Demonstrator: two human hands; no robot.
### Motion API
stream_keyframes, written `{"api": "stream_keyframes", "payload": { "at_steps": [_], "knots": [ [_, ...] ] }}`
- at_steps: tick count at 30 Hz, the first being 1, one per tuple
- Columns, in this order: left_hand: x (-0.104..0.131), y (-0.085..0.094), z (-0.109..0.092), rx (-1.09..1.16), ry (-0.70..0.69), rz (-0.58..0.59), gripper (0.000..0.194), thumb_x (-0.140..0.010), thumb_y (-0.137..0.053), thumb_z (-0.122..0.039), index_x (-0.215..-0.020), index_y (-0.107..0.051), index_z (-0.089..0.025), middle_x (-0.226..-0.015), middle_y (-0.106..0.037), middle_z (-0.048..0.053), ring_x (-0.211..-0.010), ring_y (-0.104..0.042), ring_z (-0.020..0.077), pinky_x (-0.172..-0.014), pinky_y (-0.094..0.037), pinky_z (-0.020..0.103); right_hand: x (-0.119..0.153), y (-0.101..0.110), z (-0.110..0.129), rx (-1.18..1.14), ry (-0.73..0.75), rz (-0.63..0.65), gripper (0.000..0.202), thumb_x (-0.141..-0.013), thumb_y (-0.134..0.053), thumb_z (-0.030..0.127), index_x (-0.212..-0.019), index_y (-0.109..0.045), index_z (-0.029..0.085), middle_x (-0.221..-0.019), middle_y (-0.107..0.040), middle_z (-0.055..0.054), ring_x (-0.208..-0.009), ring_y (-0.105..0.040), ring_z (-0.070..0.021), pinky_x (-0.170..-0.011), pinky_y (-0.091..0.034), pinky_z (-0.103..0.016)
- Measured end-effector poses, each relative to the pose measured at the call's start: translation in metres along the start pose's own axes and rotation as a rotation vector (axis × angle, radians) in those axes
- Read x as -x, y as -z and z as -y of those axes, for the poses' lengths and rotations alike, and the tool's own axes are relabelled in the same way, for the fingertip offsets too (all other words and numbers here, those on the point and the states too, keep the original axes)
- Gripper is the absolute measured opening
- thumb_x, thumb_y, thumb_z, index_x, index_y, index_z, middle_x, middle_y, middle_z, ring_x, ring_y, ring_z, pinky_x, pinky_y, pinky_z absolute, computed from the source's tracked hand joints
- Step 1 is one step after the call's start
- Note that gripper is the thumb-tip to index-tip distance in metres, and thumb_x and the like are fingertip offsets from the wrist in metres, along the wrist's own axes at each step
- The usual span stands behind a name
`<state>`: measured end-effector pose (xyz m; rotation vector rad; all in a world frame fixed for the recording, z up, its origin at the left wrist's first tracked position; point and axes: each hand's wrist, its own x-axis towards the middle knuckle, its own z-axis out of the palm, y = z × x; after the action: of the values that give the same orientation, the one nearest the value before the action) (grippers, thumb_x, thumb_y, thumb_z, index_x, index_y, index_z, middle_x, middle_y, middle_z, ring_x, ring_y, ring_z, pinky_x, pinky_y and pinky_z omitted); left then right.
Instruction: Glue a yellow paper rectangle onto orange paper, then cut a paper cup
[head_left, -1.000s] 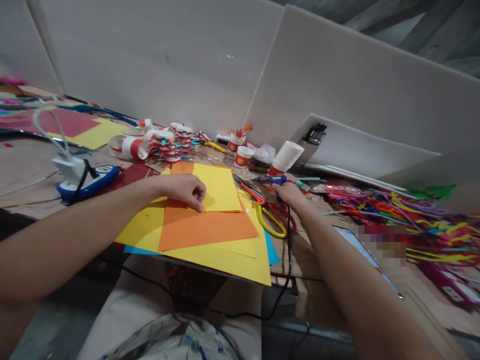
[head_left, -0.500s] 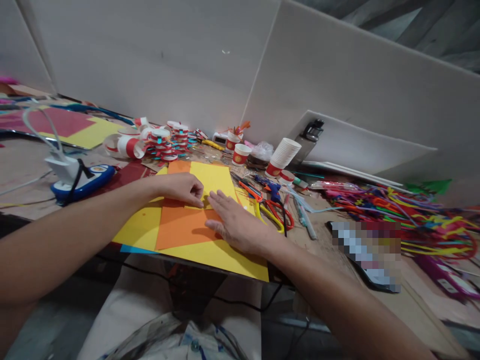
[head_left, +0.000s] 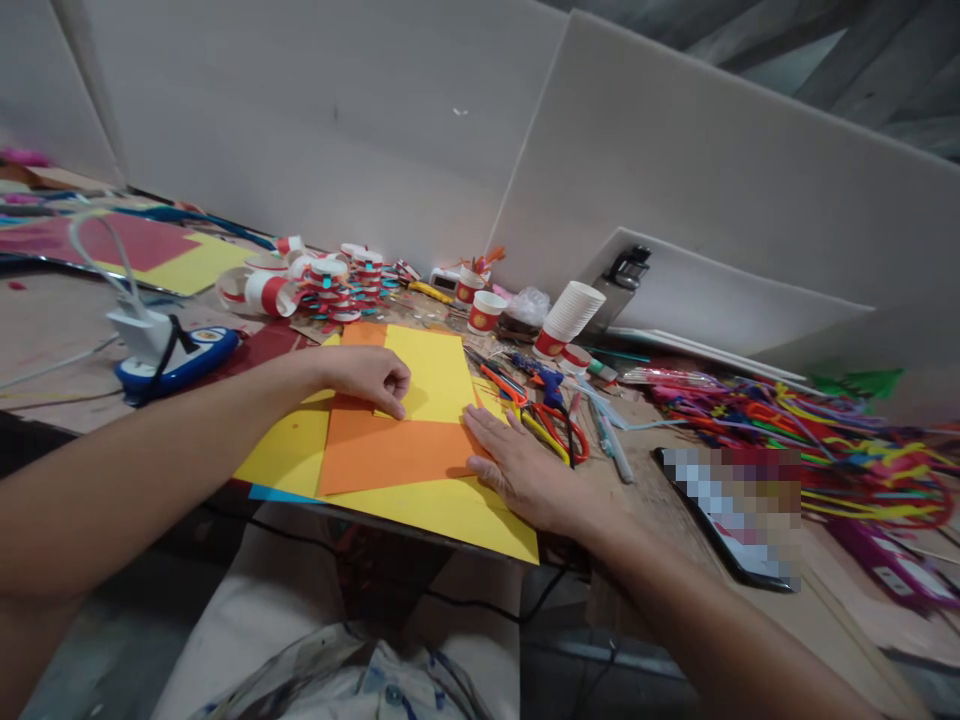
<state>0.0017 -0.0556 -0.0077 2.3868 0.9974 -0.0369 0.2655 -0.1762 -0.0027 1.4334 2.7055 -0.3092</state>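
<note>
My left hand (head_left: 367, 378) is curled into a loose fist, its fingertips pressing on a yellow paper sheet (head_left: 431, 375). My right hand (head_left: 525, 470) lies flat with fingers spread, over the right end of an orange paper sheet (head_left: 397, 455). The orange paper borders the yellow sheet along its near and left sides; whether it is folded over cannot be made out. Beneath them more yellow paper (head_left: 450, 515) spreads to the table's front edge. A blue sheet's corner (head_left: 281, 495) sticks out under the stack.
Scissors (head_left: 559, 435) and a blue glue gun (head_left: 549, 382) lie right of the paper. Behind stand stacked paper cups (head_left: 570, 318) and a bottle (head_left: 619, 285). A phone (head_left: 727, 520) and pipe cleaners (head_left: 847, 430) are at right, a blue power strip (head_left: 184, 360) at left.
My right hand has slid right across the orange paper, away from my left hand, uncovering more of it. My left hand stays pressed in place. The view has shifted slightly.
</note>
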Motion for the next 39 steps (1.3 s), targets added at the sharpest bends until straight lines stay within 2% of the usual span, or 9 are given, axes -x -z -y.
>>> {"api": "stream_keyframes", "payload": {
  "at_steps": [3, 7, 12, 24, 28, 30, 33, 36, 39],
  "knots": [
    [0.002, 0.003, -0.002, 0.038, -0.004, 0.048, 0.028, -0.066, -0.07, -0.043, -0.074, -0.06, -0.018, -0.063, -0.058, -0.003, -0.058, -0.051, 0.011, -0.052, -0.033, 0.02, 0.001, 0.003, 0.001, 0.025, -0.077, -0.032, 0.072, -0.096, -0.025, 0.056, -0.144, -0.037, 0.004, -0.151, -0.032, -0.02, -0.143, -0.024, -0.0292, -0.117, -0.021, -0.05],
    [0.002, 0.004, -0.003, 0.038, 0.004, 0.053, 0.028, -0.065, -0.071, -0.041, -0.073, -0.06, -0.018, -0.063, -0.058, -0.003, -0.058, -0.05, 0.0108, -0.051, -0.033, 0.02, -0.012, 0.004, 0.015, -0.003, -0.056, -0.136, 0.078, -0.094, -0.029, 0.061, -0.148, -0.03, 0.004, -0.155, -0.021, -0.019, -0.146, -0.013, -0.0282, -0.119, -0.017, -0.048],
    [0.002, 0.004, -0.001, 0.079, -0.014, 0.069, 0.027, -0.067, -0.07, -0.041, -0.077, -0.061, -0.017, -0.064, -0.057, -0.002, -0.059, -0.05, 0.0108, -0.052, -0.033, 0.019, -0.035, -0.004, 0.032, -0.117, 0.155, -0.033, 0.083, -0.092, -0.025, 0.065, -0.15, -0.023, 0.006, -0.157, -0.015, -0.016, -0.147, -0.007, -0.0257, -0.12, -0.012, -0.046],
    [0.017, 0.023, 0.013, -0.05, 0.002, 0.164, 0.029, -0.06, -0.074, -0.035, -0.077, -0.057, -0.018, -0.066, -0.051, -0.004, -0.058, -0.046, 0.0106, -0.051, -0.031, 0.022, -0.037, -0.012, 0.028, -0.159, 0.177, -0.005, 0.082, -0.093, -0.023, 0.065, -0.151, -0.022, 0.007, -0.158, -0.013, -0.015, -0.147, -0.006, -0.025, -0.12, -0.011, -0.043],
    [0.011, 0.022, 0.012, -0.098, 0.028, -0.148, 0.04, -0.074, -0.06, -0.055, -0.083, -0.062, -0.016, -0.074, -0.061, 0.003, -0.069, -0.055, 0.0161, -0.06, -0.038, 0.024, -0.037, -0.013, 0.029, -0.172, 0.177, -0.029, 0.084, -0.091, -0.023, 0.067, -0.151, -0.023, 0.008, -0.158, -0.014, -0.015, -0.147, -0.006, -0.0246, -0.12, -0.011, -0.043],
    [0.003, 0.011, 0.008, -0.118, -0.029, -0.294, 0.056, -0.076, -0.056, -0.061, -0.109, -0.062, -0.015, -0.108, -0.065, 0.01, -0.099, -0.058, 0.0229, -0.082, -0.042, 0.028, -0.038, -0.013, 0.029, -0.17, 0.175, -0.028, 0.086, -0.091, -0.022, 0.068, -0.15, -0.022, 0.006, -0.158, -0.014, -0.017, -0.147, -0.006, -0.0251, -0.12, -0.01, -0.042],
    [-0.007, -0.011, 0.0, -0.24, -0.003, -0.229, 0.092, -0.071, -0.057, -0.071, -0.144, -0.039, -0.017, -0.154, -0.031, 0.016, -0.14, -0.023, 0.0369, -0.111, -0.019, 0.045, -0.039, -0.012, 0.03, -0.167, 0.178, -0.021, 0.085, -0.091, -0.023, 0.067, -0.151, -0.021, 0.006, -0.157, -0.014, -0.018, -0.147, -0.008, -0.026, -0.12, -0.011, -0.044],
    [-0.008, -0.021, -0.005, -0.254, 0.1, -0.068, 0.099, -0.076, -0.049, -0.071, -0.153, -0.018, -0.018, -0.16, -0.007, 0.014, -0.145, -0.001, 0.0387, -0.113, -0.005, 0.053, -0.038, -0.011, 0.028, -0.172, 0.198, -0.024, 0.082, -0.092, -0.024, 0.066, -0.151, -0.022, 0.008, -0.157, -0.016, -0.017, -0.147, -0.009, -0.026, -0.119, -0.014, -0.046],
    [-0.007, -0.018, -0.007, -0.254, 0.116, -0.01, 0.101, -0.076, -0.048, -0.07, -0.154, -0.011, -0.018, -0.16, 0.0, 0.012, -0.146, 0.005, 0.0371, -0.114, -0.002, 0.054, -0.03, -0.009, 0.02, -0.157, 0.191, -0.012, 0.079, -0.094, -0.024, 0.063, -0.15, -0.023, 0.009, -0.157, -0.017, -0.017, -0.147, -0.011, -0.0252, -0.119, -0.015, -0.047]
  ]
}}
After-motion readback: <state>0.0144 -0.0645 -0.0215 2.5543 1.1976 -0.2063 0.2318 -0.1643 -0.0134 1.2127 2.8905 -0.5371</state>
